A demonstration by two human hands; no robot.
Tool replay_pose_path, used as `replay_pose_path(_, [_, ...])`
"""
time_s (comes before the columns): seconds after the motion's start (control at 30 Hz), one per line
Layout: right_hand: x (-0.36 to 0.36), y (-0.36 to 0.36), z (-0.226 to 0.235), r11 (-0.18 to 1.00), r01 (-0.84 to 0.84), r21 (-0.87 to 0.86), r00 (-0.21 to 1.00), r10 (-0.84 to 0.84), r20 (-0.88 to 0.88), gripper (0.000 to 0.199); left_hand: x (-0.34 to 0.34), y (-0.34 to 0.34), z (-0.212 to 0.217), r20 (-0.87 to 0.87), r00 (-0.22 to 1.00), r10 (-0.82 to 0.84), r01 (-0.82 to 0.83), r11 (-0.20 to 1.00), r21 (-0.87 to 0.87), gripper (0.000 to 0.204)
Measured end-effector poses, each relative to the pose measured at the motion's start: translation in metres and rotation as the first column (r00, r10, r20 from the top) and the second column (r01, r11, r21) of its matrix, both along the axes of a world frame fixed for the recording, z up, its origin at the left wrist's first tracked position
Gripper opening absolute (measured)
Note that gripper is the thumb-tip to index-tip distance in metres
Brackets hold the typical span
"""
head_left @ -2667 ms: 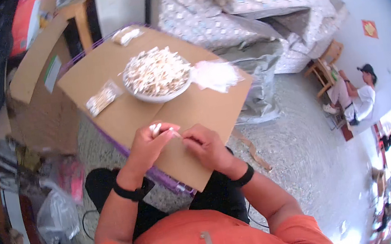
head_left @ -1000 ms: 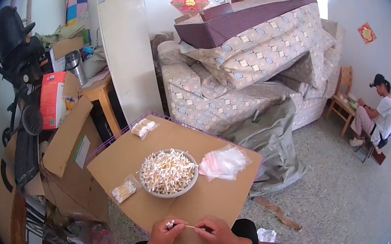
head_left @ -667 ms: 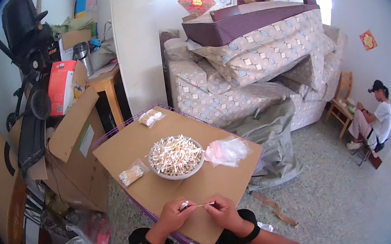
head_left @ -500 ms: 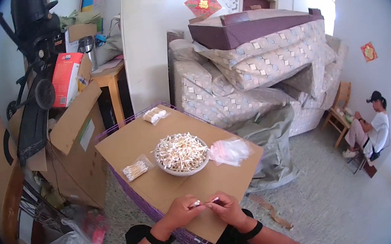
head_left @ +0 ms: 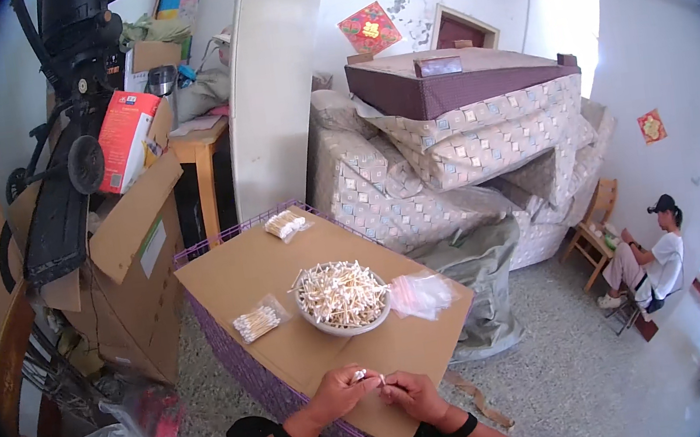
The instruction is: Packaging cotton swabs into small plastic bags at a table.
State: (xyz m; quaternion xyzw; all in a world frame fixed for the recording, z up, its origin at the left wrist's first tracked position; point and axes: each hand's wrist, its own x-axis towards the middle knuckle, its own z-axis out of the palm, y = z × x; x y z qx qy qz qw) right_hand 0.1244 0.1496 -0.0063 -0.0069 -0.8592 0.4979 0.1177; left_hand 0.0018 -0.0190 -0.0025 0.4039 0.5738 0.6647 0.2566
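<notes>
My left hand [head_left: 343, 393] and my right hand [head_left: 416, 394] meet above the near edge of a brown cardboard sheet [head_left: 232, 265]. White cotton tips poke out of my left fist, which is closed on cotton swabs [head_left: 359, 375]. A swab end also shows at my right fingertips, pinched together beside the left ones. Just beyond my hands stands a round bowl [head_left: 347, 330] heaped with cotton swabs [head_left: 340, 292]. To its right lies a pile of thin clear plastic bags [head_left: 424, 294]. Bagged swabs [head_left: 259, 321] lie left of the bowl, and another bagged bundle [head_left: 287, 224] sits at the far corner.
The sheet rests on a purple wire crate [head_left: 240, 357]. Cardboard boxes [head_left: 143, 290] and a folded black wheeled frame [head_left: 79, 139] crowd the left. Plastic-wrapped mattresses [head_left: 447, 152] are stacked behind. At the right a person [head_left: 656, 262] sits by a wooden chair [head_left: 595, 230].
The view has tilted, so the sheet and bowl appear lower and slightly to the right. My fingertips have come closer together, and the right hand has turned a little.
</notes>
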Motion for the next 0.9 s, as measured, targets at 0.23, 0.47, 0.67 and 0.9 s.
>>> replay_pose_path(0.23, [-0.007,-0.012,0.013,0.990,-0.017,0.137,0.988,0.037,-0.147,0.009,0.000,-0.005,-0.008,0.055,0.998,0.030,-0.032,0.999,0.037,0.017])
replay_pose_path(0.47, [0.001,0.002,-0.003,0.987,0.072,0.146,0.997,-0.071,-0.011,0.012,0.003,0.001,-0.003,-0.090,0.996,-0.016,0.015,1.000,-0.012,0.018])
replay_pose_path(0.67, [-0.004,-0.004,-0.006,0.993,0.079,-0.085,0.992,-0.086,-0.091,0.011,0.002,-0.002,-0.005,0.063,0.998,0.010,-0.014,0.998,0.056,0.017])
replay_pose_path(0.9, [-0.002,-0.003,0.006,0.996,0.094,0.001,0.992,-0.093,-0.088,0.009,0.000,0.003,-0.014,0.064,0.997,0.036,-0.044,0.991,0.128,0.020])
